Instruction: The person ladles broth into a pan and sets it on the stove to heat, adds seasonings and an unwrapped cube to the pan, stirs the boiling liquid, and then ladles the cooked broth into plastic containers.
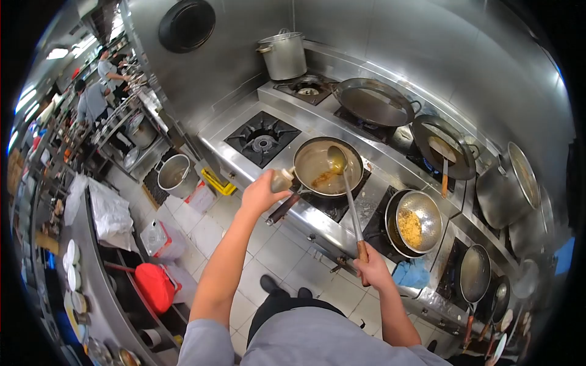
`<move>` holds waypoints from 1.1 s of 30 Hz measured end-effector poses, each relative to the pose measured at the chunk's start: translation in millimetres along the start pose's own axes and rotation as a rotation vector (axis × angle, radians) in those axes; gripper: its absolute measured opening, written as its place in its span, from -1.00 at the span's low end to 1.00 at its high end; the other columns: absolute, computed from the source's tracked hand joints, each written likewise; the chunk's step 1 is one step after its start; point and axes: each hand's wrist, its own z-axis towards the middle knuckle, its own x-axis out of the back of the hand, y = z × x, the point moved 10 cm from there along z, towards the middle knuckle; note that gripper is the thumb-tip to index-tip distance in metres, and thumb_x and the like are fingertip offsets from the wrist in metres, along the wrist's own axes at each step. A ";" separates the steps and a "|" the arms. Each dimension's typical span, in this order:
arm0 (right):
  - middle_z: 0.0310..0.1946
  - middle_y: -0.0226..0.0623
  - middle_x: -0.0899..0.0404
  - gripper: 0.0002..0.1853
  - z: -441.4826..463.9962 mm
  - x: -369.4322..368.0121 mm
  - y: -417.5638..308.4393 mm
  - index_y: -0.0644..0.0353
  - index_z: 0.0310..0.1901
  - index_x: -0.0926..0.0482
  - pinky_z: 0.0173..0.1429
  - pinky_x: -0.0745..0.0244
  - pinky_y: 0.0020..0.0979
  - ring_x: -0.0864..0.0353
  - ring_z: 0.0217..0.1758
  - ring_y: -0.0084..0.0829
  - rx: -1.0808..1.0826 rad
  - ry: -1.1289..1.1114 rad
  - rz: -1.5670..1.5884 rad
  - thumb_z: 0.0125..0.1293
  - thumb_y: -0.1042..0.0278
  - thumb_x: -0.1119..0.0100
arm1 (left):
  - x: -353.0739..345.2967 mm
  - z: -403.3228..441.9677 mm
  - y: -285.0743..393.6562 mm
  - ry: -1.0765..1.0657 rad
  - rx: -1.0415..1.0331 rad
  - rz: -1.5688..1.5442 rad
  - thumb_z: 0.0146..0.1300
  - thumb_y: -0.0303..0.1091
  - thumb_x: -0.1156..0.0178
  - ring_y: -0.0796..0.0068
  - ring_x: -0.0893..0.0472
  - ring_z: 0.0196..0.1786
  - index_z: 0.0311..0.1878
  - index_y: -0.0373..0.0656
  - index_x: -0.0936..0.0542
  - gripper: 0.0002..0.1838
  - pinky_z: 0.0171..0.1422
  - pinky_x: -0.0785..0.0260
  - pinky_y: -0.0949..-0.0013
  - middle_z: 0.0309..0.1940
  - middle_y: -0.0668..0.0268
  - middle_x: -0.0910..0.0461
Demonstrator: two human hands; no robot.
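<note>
My left hand (pixel 264 194) is closed around a small clear bottle (pixel 281 180), whose light tip points toward the rim of a frying pan (pixel 317 152). My right hand (pixel 373 266) grips the wooden handle of a long metal ladle (pixel 353 210). The ladle's bowl is over the pan, with yellowish liquid in it, and a brown-orange liquid (pixel 325 178) lies on the pan's bottom. The pan rests on a burner, its dark handle (pixel 283 209) pointing toward me. To the right, a metal bowl (pixel 430 213) holds yellow crumbly food (pixel 409 229).
Behind the pan are an unlit-looking burner (pixel 263 141), a tall pot (pixel 284 56) and a wide wok (pixel 375 102). Another wok (pixel 444 146) and large pots stand at right. A blue cloth (pixel 411 273) lies by the bowl. Two people work far left.
</note>
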 end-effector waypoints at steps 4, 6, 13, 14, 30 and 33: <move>-0.47 -0.33 -0.48 -0.50 -4.6 6.5 -31.7 0.21 0.23 -0.32 -0.48 -0.46 -0.40 -0.52 -0.56 -0.48 -0.032 0.080 -0.355 0.24 0.45 -0.11 | 41.1 -53.3 -42.2 0.289 0.039 -0.253 -0.04 -0.02 -0.50 -0.03 -0.59 0.08 0.25 -0.16 -0.34 -0.17 0.14 -0.45 0.12 0.05 -0.03 -0.57; -0.45 -0.27 -0.51 -0.54 -1.0 5.8 -33.2 0.25 0.20 -0.34 -0.48 -0.47 -0.36 -0.55 -0.56 -0.43 -0.061 0.039 -0.365 0.26 0.42 -0.11 | 55.4 -96.3 -77.4 0.371 0.169 -0.387 -0.03 -0.08 -0.51 -0.02 -0.58 0.11 0.28 -0.20 -0.31 -0.15 0.17 -0.43 0.15 0.04 -0.06 -0.57; -0.44 -0.35 -0.49 -0.62 23.3 -24.1 -17.4 0.22 0.14 -0.39 -0.49 -0.41 -0.50 -0.49 -0.57 -0.51 -0.138 -0.169 0.531 0.28 0.42 -0.11 | 39.5 -314.2 -188.2 0.497 0.493 -0.612 0.00 -0.28 -0.49 0.19 -0.55 0.12 0.28 -0.31 -0.28 -0.18 0.24 -0.38 0.20 0.05 0.03 -0.52; -0.43 -0.34 -0.48 -0.62 32.3 -24.0 -13.8 0.23 0.13 -0.39 -0.49 -0.40 -0.50 -0.48 -0.58 -0.49 -0.045 -0.054 0.278 0.28 0.43 -0.11 | 35.5 -355.1 -203.5 0.555 0.531 -0.626 -0.01 -0.30 -0.49 0.19 -0.54 0.13 0.28 -0.31 -0.28 -0.18 0.24 -0.37 0.20 0.06 0.03 -0.51; 0.09 -0.11 -0.46 -0.45 58.1 -324.4 -88.2 0.33 0.31 -0.32 0.11 -0.42 -0.39 -0.50 0.07 -0.35 0.666 -0.256 -0.728 0.30 0.46 -0.17 | 167.3 -844.2 -183.6 1.041 1.377 -0.138 -0.13 0.06 -0.52 -0.05 -0.63 -0.02 0.15 -0.20 -0.39 -0.15 0.06 -0.47 0.11 -0.11 0.02 -0.63; -0.27 -0.37 -0.57 -0.51 30.6 -468.0 -0.6 0.26 0.27 -0.38 -0.21 -0.47 -0.49 -0.55 -0.26 -0.57 0.437 -0.792 -0.787 0.31 0.42 -0.17 | 201.7 -910.0 -157.8 1.269 1.382 -0.119 -0.14 0.03 -0.54 0.05 -0.65 -0.03 0.14 -0.18 -0.39 -0.17 0.06 -0.48 0.16 -0.10 0.04 -0.64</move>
